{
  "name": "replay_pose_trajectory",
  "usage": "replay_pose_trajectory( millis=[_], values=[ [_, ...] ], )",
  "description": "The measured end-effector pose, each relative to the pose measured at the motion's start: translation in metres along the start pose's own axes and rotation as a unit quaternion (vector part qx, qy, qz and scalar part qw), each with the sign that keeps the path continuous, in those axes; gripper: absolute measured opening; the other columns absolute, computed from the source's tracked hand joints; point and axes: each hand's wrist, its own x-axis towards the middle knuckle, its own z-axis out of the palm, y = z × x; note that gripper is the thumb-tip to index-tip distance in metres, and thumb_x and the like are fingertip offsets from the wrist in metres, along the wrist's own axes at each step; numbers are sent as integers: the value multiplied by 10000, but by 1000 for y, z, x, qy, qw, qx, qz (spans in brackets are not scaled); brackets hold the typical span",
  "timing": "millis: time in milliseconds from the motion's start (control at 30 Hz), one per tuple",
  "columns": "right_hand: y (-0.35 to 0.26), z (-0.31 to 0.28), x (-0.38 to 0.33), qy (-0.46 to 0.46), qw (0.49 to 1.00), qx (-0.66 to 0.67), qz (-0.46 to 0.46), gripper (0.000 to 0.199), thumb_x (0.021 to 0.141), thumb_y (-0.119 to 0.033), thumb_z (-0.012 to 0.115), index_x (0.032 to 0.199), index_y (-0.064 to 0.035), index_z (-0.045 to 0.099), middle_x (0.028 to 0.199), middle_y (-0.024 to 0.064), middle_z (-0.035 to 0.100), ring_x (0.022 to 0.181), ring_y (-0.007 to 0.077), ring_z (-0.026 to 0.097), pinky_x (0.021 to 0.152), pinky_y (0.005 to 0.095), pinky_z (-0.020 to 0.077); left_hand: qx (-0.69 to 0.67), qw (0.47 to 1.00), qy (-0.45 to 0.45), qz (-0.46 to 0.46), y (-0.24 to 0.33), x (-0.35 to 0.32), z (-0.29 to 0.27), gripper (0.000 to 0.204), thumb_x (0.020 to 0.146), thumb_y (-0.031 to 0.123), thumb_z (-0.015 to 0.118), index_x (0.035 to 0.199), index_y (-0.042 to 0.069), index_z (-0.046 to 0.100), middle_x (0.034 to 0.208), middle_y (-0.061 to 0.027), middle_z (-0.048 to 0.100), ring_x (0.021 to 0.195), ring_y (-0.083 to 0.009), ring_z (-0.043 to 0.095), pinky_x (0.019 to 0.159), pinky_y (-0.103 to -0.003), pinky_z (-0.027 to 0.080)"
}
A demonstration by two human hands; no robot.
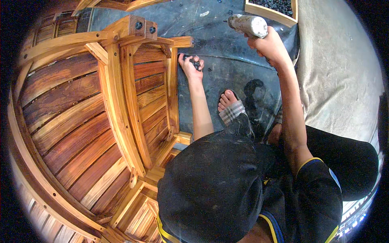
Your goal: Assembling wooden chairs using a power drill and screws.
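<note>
My right hand [272, 47] grips the handle of a worn silver-white power driver [253, 26], its nose pointing left above the dark floor sheet. My left hand [191, 68] is curled around several small dark hardware pieces [196, 63], too small to name exactly. That hand sits close to the upright edge of a slatted wooden furniture frame [117, 101]. On the frame's top corner block [137, 27], two dark bolt heads [139, 25] show.
A shallow wooden box [270, 15] of small dark pieces stands at the upper right. The dark sheet [235, 56] carries scattered bits and scraps. Beige cloth [336, 73] lies along the right. My sandalled foot [228, 101] rests between my arms. More slatted woodwork [52, 26] stands at the far left.
</note>
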Motion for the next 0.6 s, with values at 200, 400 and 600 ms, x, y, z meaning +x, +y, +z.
replay_pose_trajectory(
  millis=[200, 400, 600],
  values=[
    [4, -5, 0, -1, 1000, -4, 16, 241, 667, -85, 606, 889, -1, 648, 613, 13, 552, 455, 76, 429, 409, 236, 336, 71, 990, 116, 40, -5, -20, 22, 404, 858, 57, 409, 1223, 198, 311, 664, -85, 449, 454, -186, 424, 327, -278, 286],
    [16, -7, 7, 36, 998, -47, -6, 268, 659, -94, 619, 908, -4, 658, 615, 19, 561, 472, 78, 451, 421, 242, 357, 141, 978, 140, 58, -6, -32, 23, 310, 890, 56, 376, 1190, 115, 323, 707, -97, 466, 489, -150, 422, 351, -266, 277],
    [17, -11, 9, 59, 989, -130, -25, 275, 664, -113, 634, 912, 1, 665, 658, 76, 615, 530, 138, 553, 484, 284, 445, 255, 956, 132, 57, -1, -32, 25, 270, 919, 84, 417, 1172, 88, 322, 725, -111, 498, 497, -150, 459, 334, -281, 312]
  ],
)
